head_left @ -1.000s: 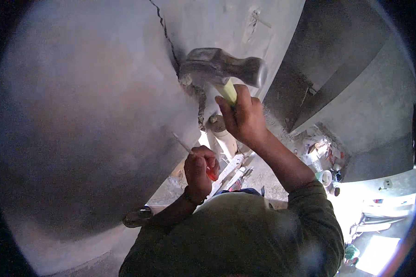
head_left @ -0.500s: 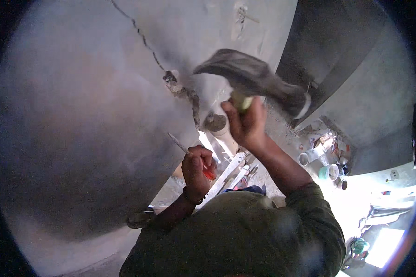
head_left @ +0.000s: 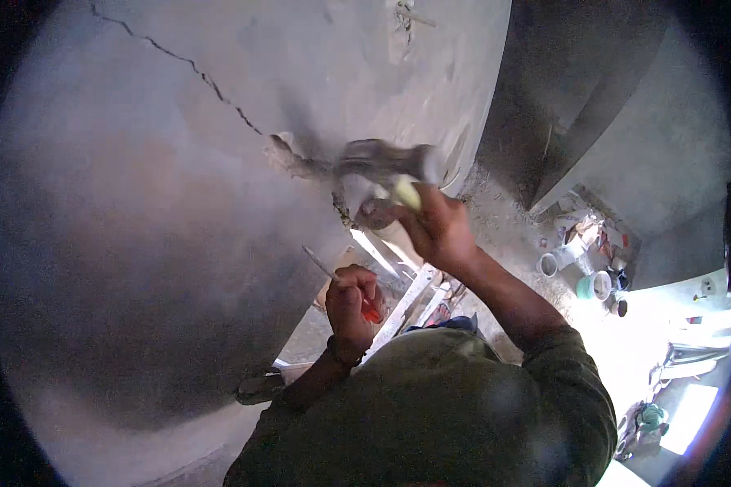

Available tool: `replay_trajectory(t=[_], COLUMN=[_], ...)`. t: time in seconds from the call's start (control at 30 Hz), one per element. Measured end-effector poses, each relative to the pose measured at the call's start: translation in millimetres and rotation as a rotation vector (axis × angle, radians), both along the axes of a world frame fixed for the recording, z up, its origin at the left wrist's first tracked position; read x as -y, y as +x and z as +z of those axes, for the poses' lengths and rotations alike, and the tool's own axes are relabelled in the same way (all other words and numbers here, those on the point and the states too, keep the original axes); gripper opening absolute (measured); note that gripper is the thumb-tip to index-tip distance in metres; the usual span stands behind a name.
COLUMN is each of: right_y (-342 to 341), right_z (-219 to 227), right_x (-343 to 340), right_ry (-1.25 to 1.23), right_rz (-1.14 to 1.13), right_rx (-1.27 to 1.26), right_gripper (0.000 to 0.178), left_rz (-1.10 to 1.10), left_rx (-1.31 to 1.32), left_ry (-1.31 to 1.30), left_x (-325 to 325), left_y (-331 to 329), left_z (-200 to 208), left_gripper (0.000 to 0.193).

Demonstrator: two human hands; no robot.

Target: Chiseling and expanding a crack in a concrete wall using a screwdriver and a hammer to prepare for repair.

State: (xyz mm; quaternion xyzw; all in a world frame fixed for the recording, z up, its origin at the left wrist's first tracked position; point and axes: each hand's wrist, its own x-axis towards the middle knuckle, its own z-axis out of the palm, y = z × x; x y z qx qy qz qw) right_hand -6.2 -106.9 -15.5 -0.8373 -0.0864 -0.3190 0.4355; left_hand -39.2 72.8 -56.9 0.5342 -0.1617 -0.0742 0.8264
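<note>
My right hand [head_left: 443, 231] is wrapped round the pale handle of a hammer [head_left: 374, 158]. The heavy dark head, smeared by motion, is at the broken edge of a crack [head_left: 219, 89] in the grey plaster wall [head_left: 162, 203]. Lower and to the left, my left hand [head_left: 352, 304] is closed round a thin, pale, pointed rod [head_left: 320, 261] with a red part showing below the fingers. The rod's tip points up and left, apart from the hammer. Whether it touches the wall, I cannot tell.
Below the crack are a round grey-topped container [head_left: 375, 213], partly behind my right hand, and pale wooden boards [head_left: 406, 304]. Buckets [head_left: 594, 286] and litter lie on the floor at the right. A peg [head_left: 418, 18] sticks out of the wall at the top.
My right hand has swung the hammer, bringing its head left and down onto the crack's broken edge. The view has shifted slightly; my left hand still grips the rod.
</note>
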Motion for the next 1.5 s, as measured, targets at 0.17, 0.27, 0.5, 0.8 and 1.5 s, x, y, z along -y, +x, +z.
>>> replay_trajectory(t=[0.17,0.27,0.5,0.8,1.5], right_y=[-20,-29,-71,-117,-78], right_z=[-30,-53,-143,-231,-70], right_x=[34,53,106,124,82], right_ry=[0.102,0.280,0.764,1.026,0.998], right_rz=[-0.213,-0.379,-0.374,-0.343,0.173], right_rx=[-0.113,-0.312,-0.518,-0.789,-0.403], right_gripper=[0.035,0.037,0.018,0.021,0.036], left_rz=[-0.055,-0.129,-0.443,-1.021,-0.320], left_rx=[-0.086,-0.139,-0.080,0.368,-0.128], left_ry=[-0.061,0.295,0.540,-0.199,-0.457], left_x=[10,16,17,84,88], left_y=[4,7,11,3,22], left_z=[0,3,2,118,99], left_gripper=[0.025,0.022,0.038,0.139,0.026])
